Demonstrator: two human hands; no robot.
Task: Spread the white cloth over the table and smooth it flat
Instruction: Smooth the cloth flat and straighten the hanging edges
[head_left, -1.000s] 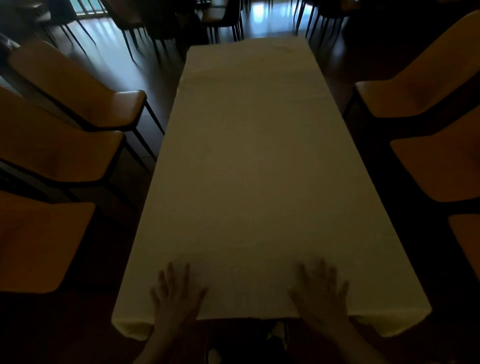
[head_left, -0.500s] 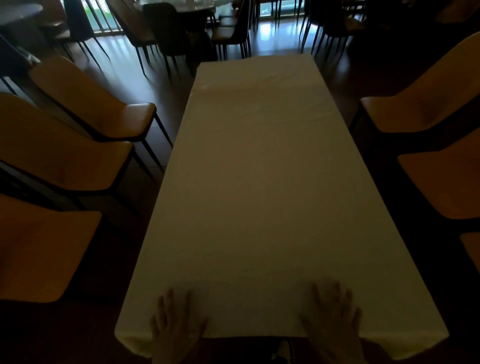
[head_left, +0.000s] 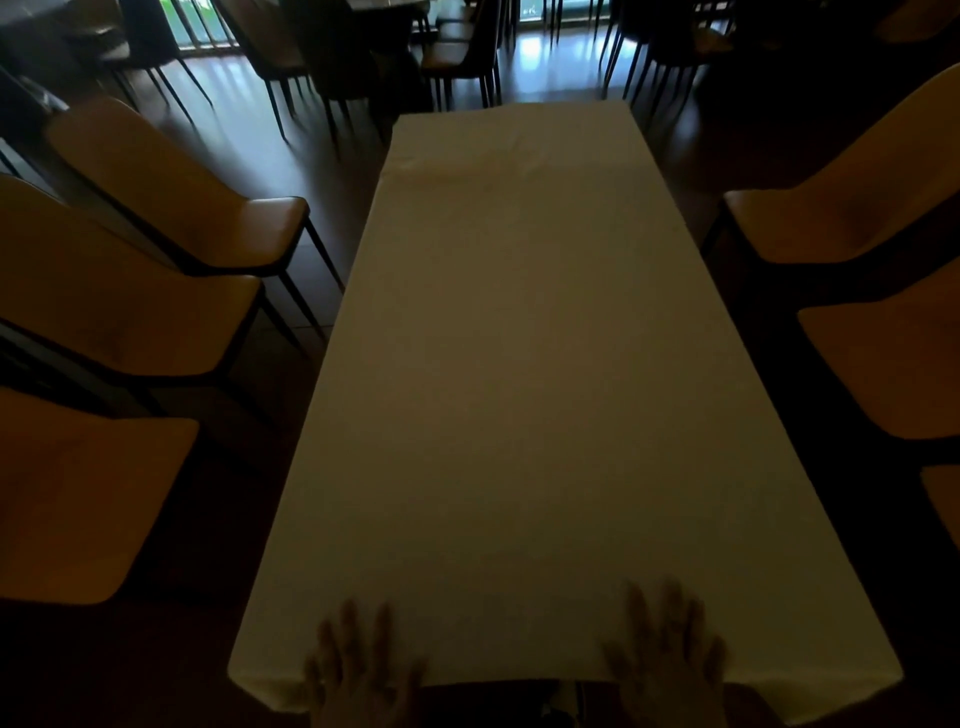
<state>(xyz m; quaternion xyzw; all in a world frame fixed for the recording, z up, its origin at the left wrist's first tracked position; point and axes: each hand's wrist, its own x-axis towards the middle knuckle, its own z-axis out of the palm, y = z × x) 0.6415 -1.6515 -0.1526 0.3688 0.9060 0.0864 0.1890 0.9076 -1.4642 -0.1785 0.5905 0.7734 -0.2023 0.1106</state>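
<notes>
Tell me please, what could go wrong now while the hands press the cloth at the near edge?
1. Both hands, left hand and right hand, lie flat at the near edge; pulling toward the body might drag the white cloth off the far end.
2. Wrinkles near the far end are beyond the hands and may stay.
3. The chairs stand close, so the hanging sides might catch.

Setting: dim dining hall or restaurant. Evidence: long table under white cloth (head_left: 524, 389) stretching ahead of the fingers (head_left: 348, 623); matching tan chairs (head_left: 156, 301) lined along both sides; further dark chairs (head_left: 457, 57) and glossy floor (head_left: 550, 62) far beyond the fingertips.
</notes>
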